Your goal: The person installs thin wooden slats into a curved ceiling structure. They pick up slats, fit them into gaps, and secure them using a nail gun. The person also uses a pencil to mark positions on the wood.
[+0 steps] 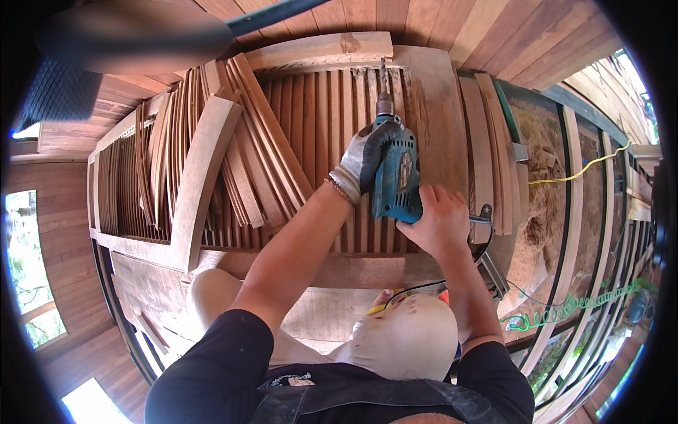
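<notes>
A blue power drill [402, 173] is held between both my hands over a slatted wooden panel [364, 219]. My left hand [369, 157], in a grey and white work glove, wraps around the drill's front end near the chuck. Bare, my right hand [443, 218] closes around its rear handle. The long drill bit [383, 74] points away from me toward the panel's far frame rail [318, 49]. Whether its tip touches the wood, I cannot tell. A dark power cord runs from the handle past my right wrist.
Loose slats [261, 169] and a wide curved board [205, 173] lie across the panel's left part. More boards [487, 148] lie at its right. Farther right are open floor joists [568, 162], a yellow cord [583, 169] and a coiled green hose [565, 311]. My knees are close to the near rail.
</notes>
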{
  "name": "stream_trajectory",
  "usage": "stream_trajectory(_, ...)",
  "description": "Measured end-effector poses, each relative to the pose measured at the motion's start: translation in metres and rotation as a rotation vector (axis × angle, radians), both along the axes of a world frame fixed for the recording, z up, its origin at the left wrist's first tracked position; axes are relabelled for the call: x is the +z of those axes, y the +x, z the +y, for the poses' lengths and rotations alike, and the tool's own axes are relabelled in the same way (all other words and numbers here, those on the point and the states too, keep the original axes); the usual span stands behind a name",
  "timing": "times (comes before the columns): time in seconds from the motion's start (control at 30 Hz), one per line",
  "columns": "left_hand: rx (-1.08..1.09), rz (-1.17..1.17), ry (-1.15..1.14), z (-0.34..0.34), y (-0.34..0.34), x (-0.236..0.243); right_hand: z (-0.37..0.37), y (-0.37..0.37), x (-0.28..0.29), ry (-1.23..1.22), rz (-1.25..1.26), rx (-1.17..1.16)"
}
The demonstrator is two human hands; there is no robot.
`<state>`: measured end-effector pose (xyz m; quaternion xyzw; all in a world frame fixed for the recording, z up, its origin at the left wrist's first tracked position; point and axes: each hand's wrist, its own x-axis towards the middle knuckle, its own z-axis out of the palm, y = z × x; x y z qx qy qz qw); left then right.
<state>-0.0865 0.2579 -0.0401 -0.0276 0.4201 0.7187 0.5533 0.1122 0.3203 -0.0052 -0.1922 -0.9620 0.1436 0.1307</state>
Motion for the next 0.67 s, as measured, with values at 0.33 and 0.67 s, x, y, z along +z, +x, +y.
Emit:
stream_trajectory(0.33,-0.052,-0.013,-0.006,-0.016,-0.014,-0.030,-0.023,0.026,0.004,-0.003,0.230,-0.138)
stream_trajectory(0.67,-0.365,0.248,-0.033,0.010,-0.024,-0.022,-0.220,0.236,-0.035,-0.525,0.297,-0.903)
